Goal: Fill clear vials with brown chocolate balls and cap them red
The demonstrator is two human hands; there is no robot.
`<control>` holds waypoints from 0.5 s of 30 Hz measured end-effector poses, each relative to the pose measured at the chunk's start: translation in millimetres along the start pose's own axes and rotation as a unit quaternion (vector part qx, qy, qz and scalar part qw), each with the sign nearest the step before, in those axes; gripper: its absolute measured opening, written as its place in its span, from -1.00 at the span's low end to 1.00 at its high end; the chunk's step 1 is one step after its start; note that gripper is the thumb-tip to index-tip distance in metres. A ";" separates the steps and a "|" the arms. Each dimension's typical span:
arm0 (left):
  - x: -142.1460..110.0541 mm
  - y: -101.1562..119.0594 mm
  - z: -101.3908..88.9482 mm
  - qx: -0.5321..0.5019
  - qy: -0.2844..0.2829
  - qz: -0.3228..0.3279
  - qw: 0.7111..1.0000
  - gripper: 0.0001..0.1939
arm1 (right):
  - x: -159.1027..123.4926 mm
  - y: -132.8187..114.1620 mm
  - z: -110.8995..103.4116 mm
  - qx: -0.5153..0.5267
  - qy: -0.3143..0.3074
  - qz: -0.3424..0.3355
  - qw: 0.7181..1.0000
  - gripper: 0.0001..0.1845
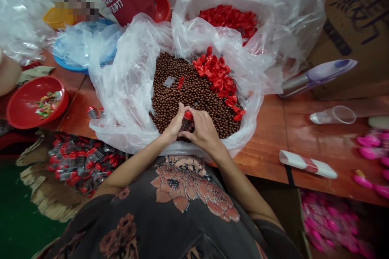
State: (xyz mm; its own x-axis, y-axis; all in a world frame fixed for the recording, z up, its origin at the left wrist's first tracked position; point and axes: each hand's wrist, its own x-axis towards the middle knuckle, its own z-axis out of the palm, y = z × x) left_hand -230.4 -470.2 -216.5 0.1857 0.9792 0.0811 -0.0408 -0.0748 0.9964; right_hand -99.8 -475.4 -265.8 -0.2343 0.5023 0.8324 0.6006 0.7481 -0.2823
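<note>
Both hands grip one small clear bottle with a red cap over the pile of brown balls. My left hand is closed around its left side, thumb up near the cap. From the other side my right hand wraps it, fingers at the cap. The bottle's lower part looks dark; its contents are hard to make out. Loose red flip caps lie on the right of the balls. A small clear plastic piece and a single red cap rest on them too.
A white plastic liner surrounds the balls. Behind it is a bag of red caps. At left stand a red bowl and a box of red-capped bottles. A metal scoop, plastic cup and white roll lie right.
</note>
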 end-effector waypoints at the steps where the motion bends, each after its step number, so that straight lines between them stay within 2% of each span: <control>1: -0.6 1.3 0.4 0.006 0.010 0.005 1.000 -0.43 | 0.0 -0.5 -0.2 -0.020 0.002 -0.004 1.000 -0.18; 3: -1.9 4.0 1.4 0.016 0.026 0.021 0.999 -0.57 | 1.2 -1.4 -0.6 -0.048 0.004 -0.013 0.999 -0.23; 5: -2.8 6.0 1.6 0.021 0.039 0.024 0.999 -0.63 | 3.4 -1.7 -1.8 -0.069 0.002 -0.028 0.997 -0.28; 11: -5.8 2.1 -4.9 0.018 0.042 0.012 0.999 -0.56 | 10.4 4.0 -4.0 -0.138 -0.024 -0.105 0.985 -0.36; 15: -12.2 -3.0 -7.6 0.034 0.047 -0.001 0.998 -0.57 | 14.6 3.5 1.3 -0.151 -0.028 -0.149 0.977 -0.31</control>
State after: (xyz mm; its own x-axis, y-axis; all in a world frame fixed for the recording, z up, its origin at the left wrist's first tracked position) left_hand -239.9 -480.5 -220.7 0.0923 0.9926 0.0787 0.0264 -0.0815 0.9963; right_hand -102.1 -464.9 -255.3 -0.4700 0.3108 0.8261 0.6953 0.7069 0.1296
